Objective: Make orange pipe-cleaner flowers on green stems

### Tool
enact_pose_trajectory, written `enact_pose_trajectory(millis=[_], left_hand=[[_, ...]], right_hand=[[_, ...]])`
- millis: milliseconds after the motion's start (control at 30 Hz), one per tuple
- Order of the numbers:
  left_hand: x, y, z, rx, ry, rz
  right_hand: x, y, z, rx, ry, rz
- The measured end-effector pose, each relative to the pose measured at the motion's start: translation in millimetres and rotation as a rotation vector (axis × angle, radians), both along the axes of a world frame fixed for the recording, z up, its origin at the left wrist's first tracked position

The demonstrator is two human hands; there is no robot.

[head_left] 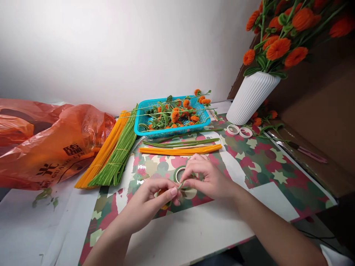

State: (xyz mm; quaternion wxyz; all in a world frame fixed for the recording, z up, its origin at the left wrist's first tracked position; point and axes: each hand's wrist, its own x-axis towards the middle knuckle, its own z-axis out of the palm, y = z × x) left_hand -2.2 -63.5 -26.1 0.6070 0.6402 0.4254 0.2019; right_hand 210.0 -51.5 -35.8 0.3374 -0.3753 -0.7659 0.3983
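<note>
Low over the near middle of the table, my left hand [158,197] is closed with thumb and fingers around a small pipe-cleaner flower, its orange part [165,205] showing beneath the fingers. A thin green strip [181,185] spans the gap between both hands. My right hand [206,177] pinches its upper end between thumb and forefinger; whether it is stem or tape I cannot tell. Just behind the fingertips lies a roll of green tape [177,173], partly hidden by my right hand. Beyond it lie orange pipe cleaners [180,150] and green ones [183,143].
A blue basket [136,123] of orange flowers stands at the back. Left are orange [104,151] and green [115,159] pipe-cleaner bundles beside a red plastic bag [61,144]. A white vase [251,98] with flowers, white tape rolls [245,132] and a pink-handled tool [310,153] are right.
</note>
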Motion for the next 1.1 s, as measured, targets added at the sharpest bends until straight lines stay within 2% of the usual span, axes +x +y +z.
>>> enact_pose_trajectory(millis=[67, 133, 200, 300, 367, 400, 433, 500, 567, 633, 667, 700, 767, 833, 933, 1000, 1033, 1100], left_hand=[[-1.1, -1.2, 0.5, -0.142, -0.064, -0.051], [0.5, -2.9, -0.5, -0.111, -0.037, 0.009], [3.6, -4.5, -2.7, 0.098, 0.065, 0.129], [8.0, -5.5, -7.2, 0.527, 0.218, 0.225], [9.2, -5.4, -9.0, 0.694, 0.26, 0.228], [9.1, -5.4, -8.9, 0.716, 0.27, 0.229], [8.7, -5.5, -8.2, 0.692, 0.276, 0.228], [6.9, -5.9, -5.0, 0.491, 0.249, 0.196], [4.9, -6.7, -1.5, 0.14, 0.121, 0.117], [3.8, -7.6, -0.2, -0.213, -0.084, 0.006], [3.9, -8.0, -0.8, -0.342, -0.185, -0.046], [4.6, -8.3, -2.2, -0.428, -0.265, -0.081], [7.3, -8.5, -6.2, -0.481, -0.338, -0.069], [10.7, -8.4, -9.8, -0.378, -0.278, 0.053], [14.4, -7.7, -10.9, 0.011, -0.008, 0.259], [14.6, -7.3, -8.7, 0.237, 0.139, 0.289], [13.8, -7.0, -7.3, 0.292, 0.172, 0.273], [11.1, -6.2, -4.9, 0.268, 0.169, 0.214]], right_hand=[[0.5, 0.2, 0.0, -0.002, 0.028, 0.025], [0.5, 0.8, -0.3, -0.008, 0.032, 0.006], [-0.1, 1.4, -0.5, -0.013, 0.017, -0.039], [-2.3, 1.2, -0.1, -0.03, -0.034, -0.087], [-3.9, 0.6, 0.2, -0.048, -0.061, -0.105], [-4.4, 0.2, 0.2, -0.052, -0.069, -0.111], [-4.5, -0.2, -0.1, -0.049, -0.073, -0.115], [-3.9, -0.9, -1.0, -0.029, -0.061, -0.1], [-2.7, -1.7, -2.0, -0.025, -0.002, -0.031], [-1.5, -2.1, -2.7, -0.066, 0.128, 0.106], [-1.1, -2.1, -2.7, -0.099, 0.204, 0.175], [-0.7, -2.0, -2.6, -0.131, 0.269, 0.226], [-0.4, -1.2, -1.8, -0.161, 0.323, 0.233], [-0.4, -0.4, -1.0, -0.141, 0.252, 0.13], [-2.0, -0.4, -0.3, -0.087, 0.086, -0.014], [-3.8, -1.4, -0.5, -0.071, 0.029, -0.05], [-4.6, -1.8, -0.9, -0.068, 0.018, -0.056], [-5.6, -2.3, -1.8, -0.068, 0.01, -0.057]])
